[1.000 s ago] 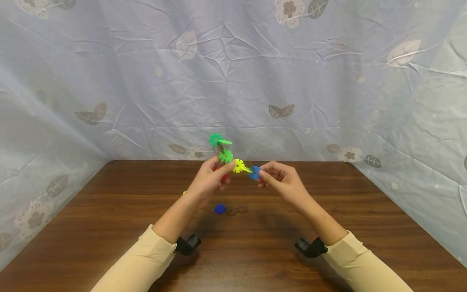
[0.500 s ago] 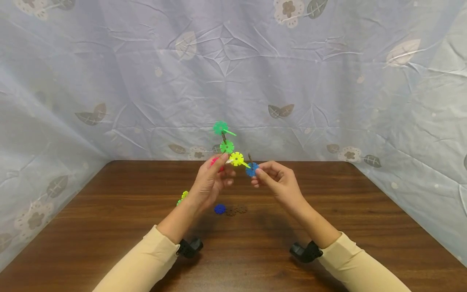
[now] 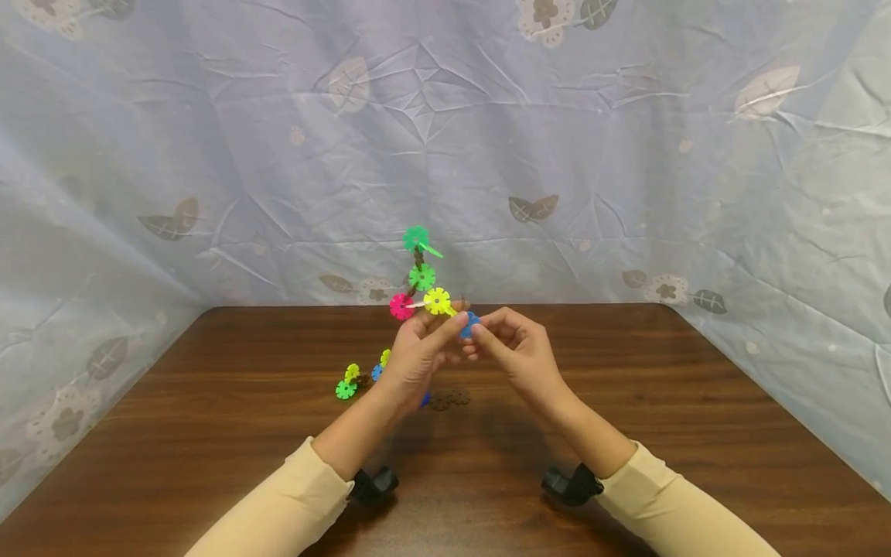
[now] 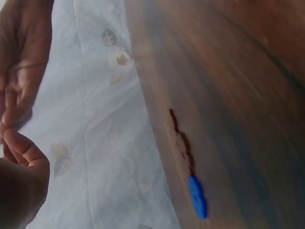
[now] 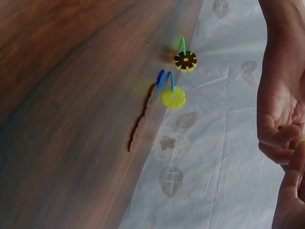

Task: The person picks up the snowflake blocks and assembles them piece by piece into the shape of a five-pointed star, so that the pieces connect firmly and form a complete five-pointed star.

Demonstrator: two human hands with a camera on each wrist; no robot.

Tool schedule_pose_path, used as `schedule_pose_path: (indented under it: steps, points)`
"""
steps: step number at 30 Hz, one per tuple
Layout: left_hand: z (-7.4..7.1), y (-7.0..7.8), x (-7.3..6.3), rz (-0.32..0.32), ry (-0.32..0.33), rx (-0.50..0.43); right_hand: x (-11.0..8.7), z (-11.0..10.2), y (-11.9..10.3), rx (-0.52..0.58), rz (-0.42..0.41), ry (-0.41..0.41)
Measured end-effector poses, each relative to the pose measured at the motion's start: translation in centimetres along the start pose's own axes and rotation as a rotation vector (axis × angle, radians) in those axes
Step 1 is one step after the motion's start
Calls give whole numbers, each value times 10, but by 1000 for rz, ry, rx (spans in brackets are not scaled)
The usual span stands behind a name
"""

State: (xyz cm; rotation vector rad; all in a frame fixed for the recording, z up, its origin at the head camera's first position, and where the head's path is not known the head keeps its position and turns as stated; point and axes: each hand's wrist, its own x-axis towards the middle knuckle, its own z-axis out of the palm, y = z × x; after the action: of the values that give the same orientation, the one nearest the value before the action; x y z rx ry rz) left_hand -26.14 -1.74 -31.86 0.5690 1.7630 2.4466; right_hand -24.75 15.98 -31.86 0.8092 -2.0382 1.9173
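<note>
Over the table, both hands hold a chain of notched snowflake discs. My left hand (image 3: 421, 352) pinches it around an edge-on yellow disc beside the blue disc (image 3: 469, 325); my right hand (image 3: 525, 352) pinches that blue disc between thumb and fingers. Up and left from there run a yellow disc (image 3: 437, 301), an edge-on white one, a pink disc (image 3: 401, 306), a green disc (image 3: 421, 276), brown discs and a teal-green disc (image 3: 416, 238) at the top. The fingertips meet closely and partly cover the blue disc. In both wrist views the held chain is nearly all hidden.
On the dark wooden table (image 3: 626, 402), a second joined group with a green disc (image 3: 346, 389) and a yellow disc (image 3: 352, 372) lies left, partly behind the left forearm. Loose brown discs (image 3: 448, 400) and a dark blue disc (image 4: 198, 198) lie nearer the middle. Patterned cloth (image 3: 445, 155) hangs behind.
The left hand has shifted its grip along the chain, from near the pink and yellow discs to beside the blue one. The right hand moved slightly left; the pink disc is now uncovered.
</note>
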Motion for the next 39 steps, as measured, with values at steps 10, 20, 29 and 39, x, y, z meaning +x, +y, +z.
schedule_pose_path:
  steps: [10, 20, 29, 39]
  points:
    - [-1, 8, 1, 13, 60, 9, 5, 5, 2, 1, 9, -35]
    - [-8, 13, 3, 24, 53, 75, 16, -15, 22, -350, 163, -220]
    - [-10, 15, 2, -8, -9, 46, 31, -6, 37, -784, 226, -611]
    - [-10, 15, 0, -32, -66, 18, 31, 14, 41, -983, 207, -721]
